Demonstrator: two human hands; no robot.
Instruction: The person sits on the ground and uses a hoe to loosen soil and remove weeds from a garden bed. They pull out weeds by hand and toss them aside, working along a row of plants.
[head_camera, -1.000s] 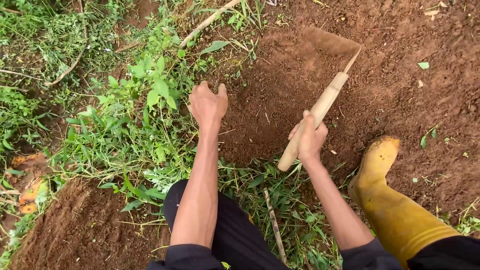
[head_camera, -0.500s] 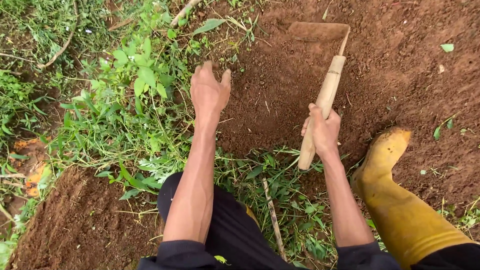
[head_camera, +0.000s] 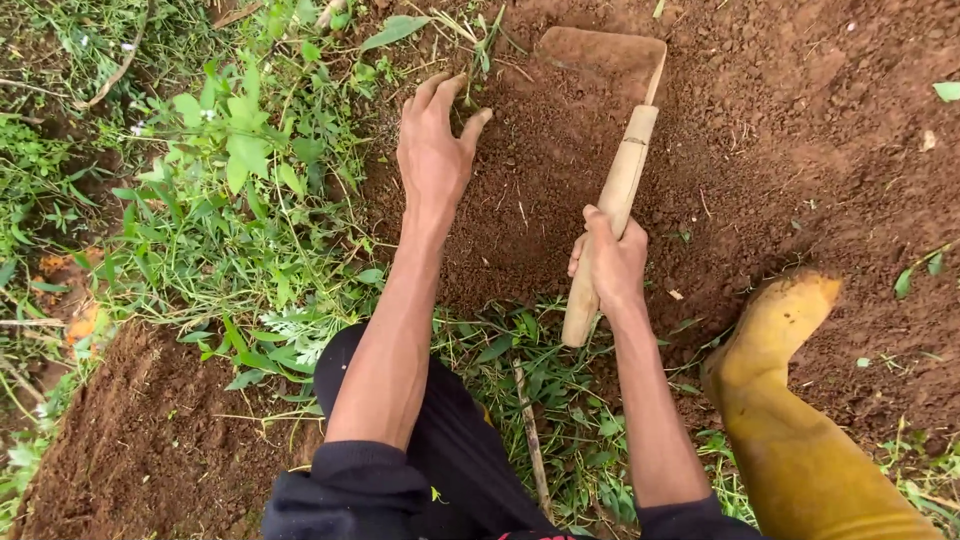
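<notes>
The right hand (head_camera: 612, 262) grips the wooden handle (head_camera: 610, 222) of a short hoe, fingers wrapped fully around it near its lower end. The hoe blade (head_camera: 603, 52) rests flat on the loose brown soil (head_camera: 780, 150). The left hand (head_camera: 435, 150) lies on the soil beside the weeds (head_camera: 240, 190), fingers spread wide, holding nothing. A yellow rubber boot (head_camera: 790, 400) stands to the right.

Bare soil (head_camera: 800, 130) open right of hoe (head_camera: 612, 190); weeds (head_camera: 240, 200) crowd left.
</notes>
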